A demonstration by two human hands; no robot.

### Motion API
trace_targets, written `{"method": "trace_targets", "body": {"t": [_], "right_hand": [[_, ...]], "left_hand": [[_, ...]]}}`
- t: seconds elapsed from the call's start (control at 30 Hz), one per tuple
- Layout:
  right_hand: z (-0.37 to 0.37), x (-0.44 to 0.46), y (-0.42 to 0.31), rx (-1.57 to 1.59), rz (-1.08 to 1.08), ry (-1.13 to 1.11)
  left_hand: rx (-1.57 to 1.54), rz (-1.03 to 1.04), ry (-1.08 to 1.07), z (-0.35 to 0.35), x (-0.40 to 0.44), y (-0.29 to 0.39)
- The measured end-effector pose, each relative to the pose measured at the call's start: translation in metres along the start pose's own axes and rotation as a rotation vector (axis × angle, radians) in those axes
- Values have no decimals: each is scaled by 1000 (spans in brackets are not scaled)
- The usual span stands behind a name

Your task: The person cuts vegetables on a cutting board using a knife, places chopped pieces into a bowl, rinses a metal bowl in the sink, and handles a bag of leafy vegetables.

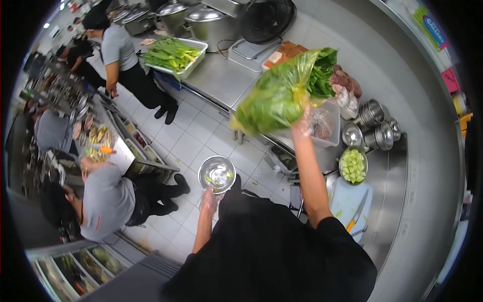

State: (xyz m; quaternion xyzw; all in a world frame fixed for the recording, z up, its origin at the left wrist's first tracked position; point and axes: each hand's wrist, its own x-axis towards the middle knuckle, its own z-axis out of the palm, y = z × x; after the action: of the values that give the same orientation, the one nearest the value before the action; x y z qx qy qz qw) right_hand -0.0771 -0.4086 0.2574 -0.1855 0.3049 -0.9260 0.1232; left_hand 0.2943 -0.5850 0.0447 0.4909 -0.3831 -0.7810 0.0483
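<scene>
My left hand [208,200], in a clear plastic glove, grips the near rim of a steel bowl [219,167] over the floor. A few green scraps lie in its bottom. Raised over the counter, my right hand [302,123], also in a clear glove, is closed on a yellowish plastic bag [271,98] full of leafy greens. Dark green leaves [323,73] show at the bag's far right side; whether they come out of it I cannot tell. Below my right arm, a knife [358,209] with an orange handle rests on a pale cutting board [341,195].
Chopped green pieces [353,166] fill a bowl beyond the board. Steel pots [371,113], a clear container of meat [322,125] and a black fan [267,20] stand along the counter. Leeks [171,53] lie in a white tray. Co-workers [108,196] stand at the left.
</scene>
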Motion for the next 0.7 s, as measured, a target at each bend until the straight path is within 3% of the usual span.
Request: {"method": "trace_targets", "body": {"t": [0.07,0.17,0.27,0.33,0.4,0.5,0.6,0.7], "right_hand": [[16,29,31,134,60,207],[-99,55,151,280,54,372],[-191,44,255,415,303,660],[-260,30,313,223,330,697],[-180,10,256,173,285,674],[-143,-12,189,-346,624,657],[-172,-81,145,-452,631,390],[-154,-174,41,-554,613,424]], "left_hand": [[-22,0,29,-4,18,14],[12,-3,28,-6,47,35],[105,31,-74,-2,74,61],[124,39,-162,-6,102,67],[163,1,-167,3,118,77],[385,68,-247,6,166,79],[1670,679,-444,46,163,102],[436,11,-341,90,166,85]]}}
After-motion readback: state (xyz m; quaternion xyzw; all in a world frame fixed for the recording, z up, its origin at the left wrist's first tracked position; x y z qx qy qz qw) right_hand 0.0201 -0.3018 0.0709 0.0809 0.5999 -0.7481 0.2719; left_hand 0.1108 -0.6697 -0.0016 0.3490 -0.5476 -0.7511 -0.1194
